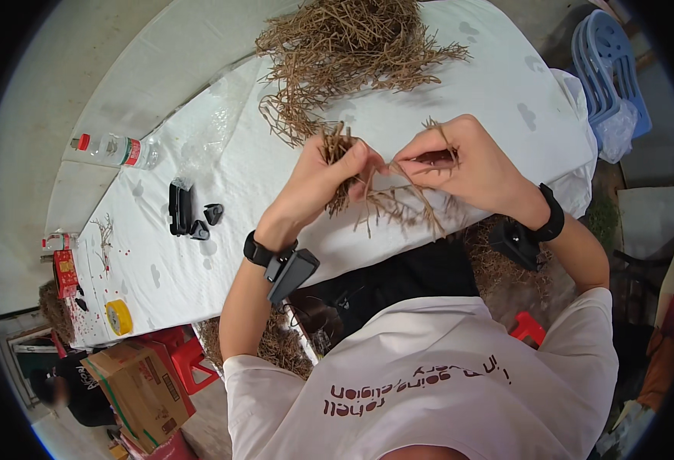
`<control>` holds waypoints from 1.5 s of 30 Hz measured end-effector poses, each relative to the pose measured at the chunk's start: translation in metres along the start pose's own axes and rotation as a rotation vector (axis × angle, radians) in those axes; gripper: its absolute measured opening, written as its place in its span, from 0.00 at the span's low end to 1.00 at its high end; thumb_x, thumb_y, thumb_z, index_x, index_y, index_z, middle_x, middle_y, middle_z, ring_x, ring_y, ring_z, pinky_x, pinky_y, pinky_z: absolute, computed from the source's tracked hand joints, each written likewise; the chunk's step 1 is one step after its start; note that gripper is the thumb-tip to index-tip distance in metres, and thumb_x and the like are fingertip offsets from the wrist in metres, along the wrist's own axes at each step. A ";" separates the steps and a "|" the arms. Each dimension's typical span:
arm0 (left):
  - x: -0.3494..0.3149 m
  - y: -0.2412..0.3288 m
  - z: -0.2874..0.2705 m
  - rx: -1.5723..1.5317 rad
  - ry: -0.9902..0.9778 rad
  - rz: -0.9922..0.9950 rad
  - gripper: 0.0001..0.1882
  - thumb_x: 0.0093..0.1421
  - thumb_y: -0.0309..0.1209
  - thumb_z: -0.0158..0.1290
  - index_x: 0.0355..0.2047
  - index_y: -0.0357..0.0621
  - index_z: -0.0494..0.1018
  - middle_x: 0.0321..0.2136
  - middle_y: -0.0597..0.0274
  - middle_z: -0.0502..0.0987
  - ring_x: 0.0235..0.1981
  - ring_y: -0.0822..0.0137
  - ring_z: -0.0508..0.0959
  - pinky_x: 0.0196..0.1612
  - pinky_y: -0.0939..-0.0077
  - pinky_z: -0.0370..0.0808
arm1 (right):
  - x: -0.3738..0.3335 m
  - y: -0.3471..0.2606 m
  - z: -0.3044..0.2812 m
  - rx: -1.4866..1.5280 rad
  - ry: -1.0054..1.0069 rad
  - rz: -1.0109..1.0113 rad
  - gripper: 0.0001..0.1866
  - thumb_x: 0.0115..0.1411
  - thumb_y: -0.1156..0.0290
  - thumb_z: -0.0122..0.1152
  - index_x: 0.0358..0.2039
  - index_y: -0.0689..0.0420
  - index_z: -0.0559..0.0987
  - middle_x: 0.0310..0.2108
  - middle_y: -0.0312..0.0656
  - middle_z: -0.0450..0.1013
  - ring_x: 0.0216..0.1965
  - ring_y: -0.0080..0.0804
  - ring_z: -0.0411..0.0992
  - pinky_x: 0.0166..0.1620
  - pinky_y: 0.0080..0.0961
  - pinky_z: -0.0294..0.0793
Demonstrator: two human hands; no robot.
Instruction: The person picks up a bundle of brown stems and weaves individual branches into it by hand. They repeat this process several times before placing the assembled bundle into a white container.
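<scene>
My left hand (323,175) is closed around a small bundle of dry brown twigs (337,147), their ends sticking out above and below the fist. Close beside it, my right hand (459,162) is pinched on a branching dry twig (412,192), whose thin side shoots hang down between the hands. The fingertips of both hands nearly meet, and I cannot tell whether they touch. Beyond my hands lies a big tangled heap of the same dry twigs (352,46) on the white-covered table (498,92).
On the left stand a clear plastic bottle (122,150), black plastic parts (180,208) and a yellow tape roll (119,317). A cardboard box (139,392) and a red stool (191,364) are at lower left. Blue stacked stools (609,73) stand at far right. More twigs (264,341) lie below the table edge.
</scene>
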State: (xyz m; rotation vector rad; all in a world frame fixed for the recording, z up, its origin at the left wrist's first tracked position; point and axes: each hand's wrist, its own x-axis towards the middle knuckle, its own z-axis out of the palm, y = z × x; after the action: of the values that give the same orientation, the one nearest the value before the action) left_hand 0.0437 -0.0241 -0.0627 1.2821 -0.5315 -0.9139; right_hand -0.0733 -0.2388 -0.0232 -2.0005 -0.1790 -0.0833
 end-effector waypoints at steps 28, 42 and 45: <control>-0.005 0.023 -0.011 0.437 -0.144 0.229 0.12 0.63 0.31 0.67 0.34 0.34 0.78 0.29 0.64 0.81 0.29 0.76 0.76 0.36 0.79 0.74 | 0.010 0.023 -0.021 0.272 -0.319 0.088 0.13 0.67 0.66 0.66 0.33 0.64 0.87 0.26 0.35 0.81 0.28 0.16 0.71 0.33 0.19 0.69; -0.023 0.017 -0.009 0.537 -0.225 0.080 0.08 0.64 0.25 0.64 0.30 0.32 0.83 0.17 0.61 0.77 0.18 0.71 0.73 0.25 0.73 0.68 | -0.007 0.005 -0.030 -0.229 -0.349 -0.137 0.07 0.62 0.71 0.70 0.31 0.63 0.86 0.27 0.44 0.81 0.31 0.39 0.74 0.40 0.33 0.73; -0.029 0.028 -0.013 0.753 -0.349 0.217 0.04 0.58 0.21 0.66 0.32 0.33 0.83 0.18 0.52 0.76 0.19 0.62 0.75 0.25 0.68 0.69 | -0.013 0.006 -0.030 -0.289 -0.437 -0.108 0.06 0.61 0.72 0.70 0.31 0.61 0.86 0.29 0.43 0.80 0.34 0.42 0.72 0.43 0.34 0.71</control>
State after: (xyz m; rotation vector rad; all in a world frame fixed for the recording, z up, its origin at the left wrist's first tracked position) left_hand 0.0450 0.0078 -0.0342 1.6902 -1.3536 -0.7775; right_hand -0.0849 -0.2695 -0.0174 -2.2744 -0.5825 0.2769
